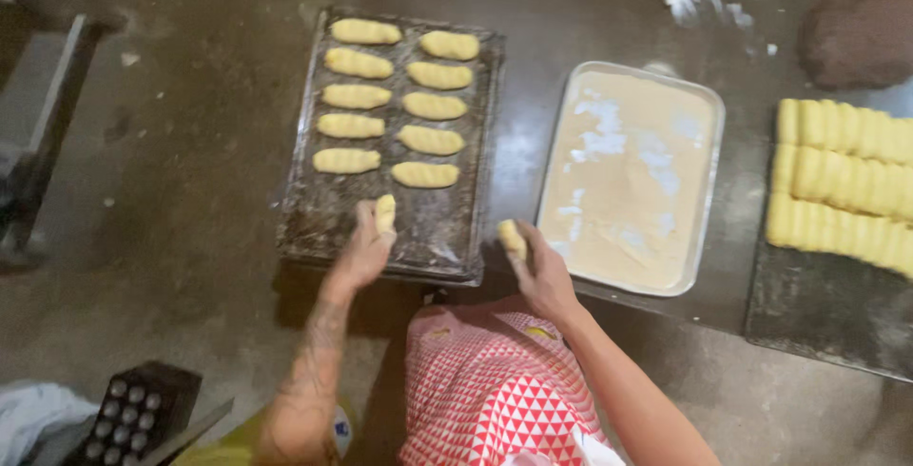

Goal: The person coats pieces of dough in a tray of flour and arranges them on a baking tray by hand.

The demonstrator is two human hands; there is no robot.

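Observation:
A dark baking tray (pixel 314 223) lies on the work table with several pale ridged dough pieces (pixel 425 174) in two columns. My left hand (pixel 364 252) is over the tray's near edge, closed on one dough piece (pixel 384 211) held upright. My right hand (pixel 542 271) sits between the dark tray and a metal pan, gripping another dough piece (pixel 512 236).
A shallow metal pan of flour or crumbs (pixel 709 190) stands to the right. Further right, rows of yellow ridged dough (pixel 842 181) lie on a dark board, with a brown dough mass (pixel 861 33) behind. A dark studded object (pixel 133 409) is at the lower left.

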